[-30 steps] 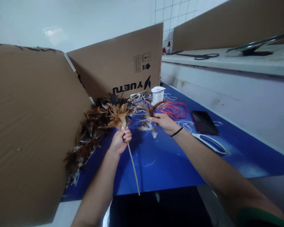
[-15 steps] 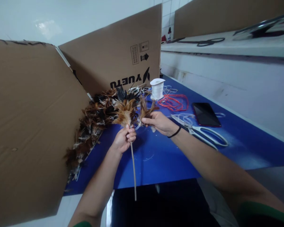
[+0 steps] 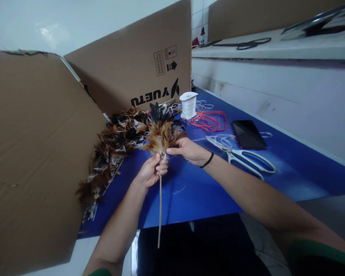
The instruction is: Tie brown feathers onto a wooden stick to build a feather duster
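Note:
My left hand [image 3: 153, 170] is closed around a thin pale stick [image 3: 160, 207], just under the brown and black feathers [image 3: 158, 132] gathered at its top. The stick's lower end hangs down past the table's front edge. My right hand [image 3: 191, 150], with a black band at its wrist, pinches a bunch of brown feathers [image 3: 176, 134] against the right side of that cluster. The base of the bunch is partly hidden by my fingers. A white tie or wrapping shows where both hands meet.
Loose feather bunches [image 3: 112, 149] lie along the cardboard [image 3: 126, 61] at left. On the blue table [image 3: 207, 195] are a white ribbon spool [image 3: 188, 105], red cord [image 3: 209, 120], scissors [image 3: 243, 157] and a phone [image 3: 249, 134]. Black scissors [image 3: 253, 43] rest on the ledge.
My right hand has brought its feather bunch leftward, from beside the stick's feathers to against them. The stick's lower end has swung slightly left. My left hand keeps its grip.

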`<state>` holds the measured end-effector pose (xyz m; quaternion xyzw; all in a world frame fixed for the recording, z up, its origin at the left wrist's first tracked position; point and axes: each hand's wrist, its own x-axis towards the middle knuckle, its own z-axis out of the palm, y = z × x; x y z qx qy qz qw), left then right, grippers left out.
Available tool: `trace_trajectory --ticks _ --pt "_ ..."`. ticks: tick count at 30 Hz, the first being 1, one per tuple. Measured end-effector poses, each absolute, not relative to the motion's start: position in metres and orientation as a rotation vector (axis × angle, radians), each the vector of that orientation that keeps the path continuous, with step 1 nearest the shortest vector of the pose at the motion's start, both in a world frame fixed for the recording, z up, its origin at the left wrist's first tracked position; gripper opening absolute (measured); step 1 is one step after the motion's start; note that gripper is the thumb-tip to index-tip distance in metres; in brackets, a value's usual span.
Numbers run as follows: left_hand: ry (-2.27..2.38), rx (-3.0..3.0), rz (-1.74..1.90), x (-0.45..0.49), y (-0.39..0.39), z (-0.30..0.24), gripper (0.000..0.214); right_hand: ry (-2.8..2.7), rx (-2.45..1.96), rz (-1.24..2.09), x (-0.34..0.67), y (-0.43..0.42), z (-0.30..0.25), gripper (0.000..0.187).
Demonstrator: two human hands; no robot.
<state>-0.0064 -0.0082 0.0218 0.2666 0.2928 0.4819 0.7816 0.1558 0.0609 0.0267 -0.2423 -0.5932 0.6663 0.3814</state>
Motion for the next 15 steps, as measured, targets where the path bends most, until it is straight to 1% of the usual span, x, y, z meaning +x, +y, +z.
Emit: trace_trajectory --ticks 5,15 --pt "0.616 0.607 1.024 -0.0071 -0.0081 0.0207 0.017 -1.456 -0.571 1.778 0.1526 0.0595 0.0237 0.031" --pt "0.649 0.657 1.015 -0.0069 -0.0099 0.0242 0.019 -1.435 -0.554 1.813 0.1469 0.0555 0.0193 0.031"
